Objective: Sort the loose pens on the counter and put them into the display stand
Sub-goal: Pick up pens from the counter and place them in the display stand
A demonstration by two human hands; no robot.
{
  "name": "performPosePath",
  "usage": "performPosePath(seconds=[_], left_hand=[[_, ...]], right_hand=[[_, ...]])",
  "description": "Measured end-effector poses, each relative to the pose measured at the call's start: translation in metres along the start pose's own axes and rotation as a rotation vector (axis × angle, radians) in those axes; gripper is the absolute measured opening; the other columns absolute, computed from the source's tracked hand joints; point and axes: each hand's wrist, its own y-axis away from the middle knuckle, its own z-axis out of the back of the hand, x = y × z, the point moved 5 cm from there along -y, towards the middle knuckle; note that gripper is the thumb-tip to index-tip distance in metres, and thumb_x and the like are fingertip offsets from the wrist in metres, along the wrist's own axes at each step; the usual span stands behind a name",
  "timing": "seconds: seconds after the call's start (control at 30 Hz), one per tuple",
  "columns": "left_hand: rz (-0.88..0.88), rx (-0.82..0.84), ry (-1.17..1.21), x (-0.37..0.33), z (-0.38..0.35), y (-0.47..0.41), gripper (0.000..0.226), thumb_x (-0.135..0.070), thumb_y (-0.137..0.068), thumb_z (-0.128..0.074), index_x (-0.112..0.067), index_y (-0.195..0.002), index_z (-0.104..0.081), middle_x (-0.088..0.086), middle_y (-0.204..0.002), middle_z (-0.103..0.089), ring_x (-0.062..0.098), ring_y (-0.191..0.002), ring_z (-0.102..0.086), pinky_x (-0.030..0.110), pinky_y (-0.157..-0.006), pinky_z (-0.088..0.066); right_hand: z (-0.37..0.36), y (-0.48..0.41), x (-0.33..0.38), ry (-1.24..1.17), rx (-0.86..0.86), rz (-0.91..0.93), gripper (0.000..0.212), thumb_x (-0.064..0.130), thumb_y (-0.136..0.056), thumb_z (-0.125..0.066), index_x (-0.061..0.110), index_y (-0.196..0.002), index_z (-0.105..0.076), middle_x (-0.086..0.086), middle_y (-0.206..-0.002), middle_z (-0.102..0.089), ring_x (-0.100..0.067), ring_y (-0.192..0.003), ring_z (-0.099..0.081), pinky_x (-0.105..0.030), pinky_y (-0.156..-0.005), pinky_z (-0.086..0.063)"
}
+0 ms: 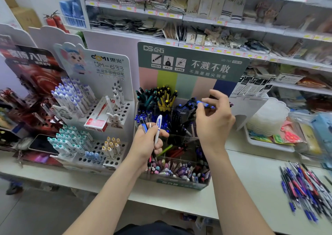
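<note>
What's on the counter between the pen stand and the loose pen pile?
Nothing: head view shows bare counter between pen stand and pen pile; the right forearm crosses above.

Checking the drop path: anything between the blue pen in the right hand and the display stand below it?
Nothing visible. The right hand pinches the blue pen just above a back compartment of the display stand, holding blue pens. The left hand, gripping a few pens, is off to the side.
</note>
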Motion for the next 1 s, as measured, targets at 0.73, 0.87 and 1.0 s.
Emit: performPosePath(seconds=[0.73, 0.87, 1.0], left_hand=[[-0.021, 0.128, -0.05, 0.005, -0.038, 0.006, 0.015, 0.005, -0.098, -0.04, 0.0, -0.106, -0.051, 0.017, -0.064, -0.048, 0.02, -0.051, -0.036, 0.029, -0.046, -0.032], [-0.034, 0.142, -0.115, 0.011, -0.049, 0.011, 0.008, -0.001, -0.105, -0.049, 0.0, -0.111, -0.054, 0.021, -0.09, -0.074, 0.031, -0.077, -0.067, 0.037, -0.066, -0.057], [-0.101, 0.029, -0.17, 0.02, -0.048, 0.005, 0.018, -0.001, -0.108, -0.046, -0.006, -0.119, -0.06, 0.014, -0.102, -0.08, 0.029, -0.098, -0.074, 0.045, -0.094, -0.058]], right_hand=[[-0.029, 0.043, -0.019, -0.04, 0.472, -0.085, 0.031, 0.044, -0.098, -0.07, 0.024, -0.074, -0.075, 0.011, -0.063, -0.069, -0.01, -0.062, -0.065, -0.035, -0.065, -0.053], [-0.019, 0.061, -0.027, -0.185, 0.49, -0.19, 0.031, 0.04, -0.109, -0.057, 0.021, -0.085, -0.061, 0.002, -0.07, -0.069, -0.021, -0.063, -0.065, -0.048, -0.065, -0.055], [0.011, 0.041, -0.032, -0.399, 0.256, -0.24, 0.021, 0.039, -0.113, -0.043, 0.025, -0.114, -0.058, -0.006, -0.067, -0.068, -0.027, -0.053, -0.066, -0.041, -0.051, -0.056]])
